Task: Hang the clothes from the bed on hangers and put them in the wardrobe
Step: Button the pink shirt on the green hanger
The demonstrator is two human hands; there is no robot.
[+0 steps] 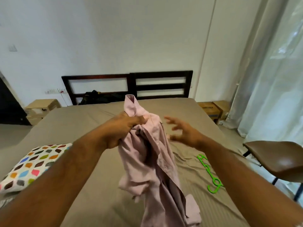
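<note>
Head view, over the bed (82, 122), brown sheet. Clock bearings were taken from the middle of the view.

- Left hand (124, 126), just above centre: fingers curled tight into a bunch of fabric, clamped on the pale pink shirt (154, 161) just below its collar. The collar stood up above the fist, toward 12 o'clock.
- The shirt hung down from that fist toward 6 o'clock, button placket facing up, folds loose. Its lower part ran out at the bottom edge of the view; whether it rested on the sheet there could not be told.
- Right hand (185, 131), at about 2 o'clock: fingers spread and slightly bent, holding nothing, just beside the shirt but clear of it. Fingertips were blurred.
- Green hanger (211, 174), at 4 o'clock: flat on the sheet, hook end nearest the camera, close against the right forearm and apart from the shirt.
- Patterned pillow (31, 166), at 8 o'clock: white with coloured spots, lying at the bed's left edge.
- Dark wooden headboard (131, 86) at 12 o'clock against the white wall, with a dark bundle (96, 97) lying at its foot; what it was could not be made out.
- Cardboard boxes (211, 110) on the floor at 2 o'clock, another box (42, 105) at 10 o'clock.
- Brown chair (278, 159) at 3 to 4 o'clock, beside the bed; pale curtain (278, 79) behind it.
</note>
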